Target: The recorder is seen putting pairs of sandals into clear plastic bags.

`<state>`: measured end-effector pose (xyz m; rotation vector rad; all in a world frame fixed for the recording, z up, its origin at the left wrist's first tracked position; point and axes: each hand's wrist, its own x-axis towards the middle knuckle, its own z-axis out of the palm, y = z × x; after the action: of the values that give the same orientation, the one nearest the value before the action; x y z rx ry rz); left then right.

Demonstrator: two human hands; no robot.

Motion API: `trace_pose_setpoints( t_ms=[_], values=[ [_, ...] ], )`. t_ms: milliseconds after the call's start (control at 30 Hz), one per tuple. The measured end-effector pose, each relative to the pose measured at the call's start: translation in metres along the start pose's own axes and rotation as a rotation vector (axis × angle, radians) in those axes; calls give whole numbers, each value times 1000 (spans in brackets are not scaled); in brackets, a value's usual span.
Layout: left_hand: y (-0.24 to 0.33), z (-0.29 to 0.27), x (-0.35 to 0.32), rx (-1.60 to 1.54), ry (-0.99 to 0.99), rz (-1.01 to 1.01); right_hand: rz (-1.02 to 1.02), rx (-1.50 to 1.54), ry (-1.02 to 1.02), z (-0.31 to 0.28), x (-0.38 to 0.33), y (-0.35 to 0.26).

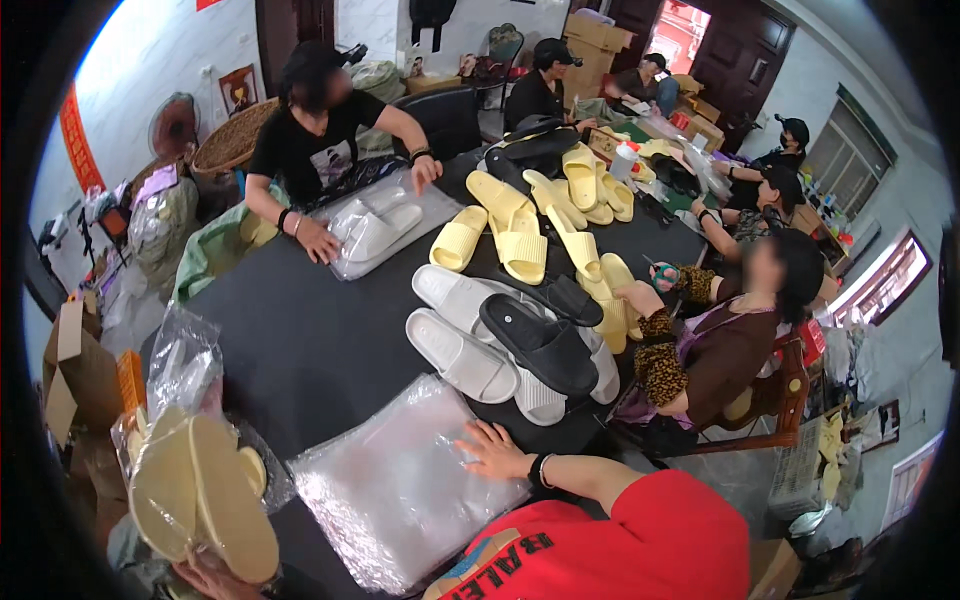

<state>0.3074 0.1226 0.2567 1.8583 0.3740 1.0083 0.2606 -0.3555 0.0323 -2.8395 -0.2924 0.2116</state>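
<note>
At the lower left, my left hand (215, 577) grips a pair of yellow slippers (200, 490), soles facing up. A clear plastic bag (185, 360) is partly around them, its loose end rising above. My right hand (490, 450) lies flat, fingers apart, on a stack of clear plastic bags (385, 480) at the near edge of the black table (290, 340). Just beyond it are grey slippers (462, 355) and a black slipper (537, 342), heaped together. Yellow slippers (520, 240) lie in a pile farther back.
Across the table a person (320, 150) handles grey slippers in a clear bag (380, 225). A person at the right (735, 340) reaches to the yellow slippers. Several others sit farther back. Cardboard boxes (80, 370) stand at the left, beside a bulging sack (165, 230).
</note>
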Motion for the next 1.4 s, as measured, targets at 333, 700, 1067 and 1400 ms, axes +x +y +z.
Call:
trace_pose_setpoints(
  t_ms=[333,700,1067,1400],
  values=[
    [90,38,-123,-444,-914,-634,-36,-49,103,7,6,8],
    [-75,-7,-120,215,-361,-389,-71,363,-62,-33,14,-17],
    [-143,23,-99,-155,-291,-611,325,1131,-711,-34,40,-98],
    [-62,26,-89,-570,-858,-680,404,1289,-428,-20,66,-75]
  ],
)
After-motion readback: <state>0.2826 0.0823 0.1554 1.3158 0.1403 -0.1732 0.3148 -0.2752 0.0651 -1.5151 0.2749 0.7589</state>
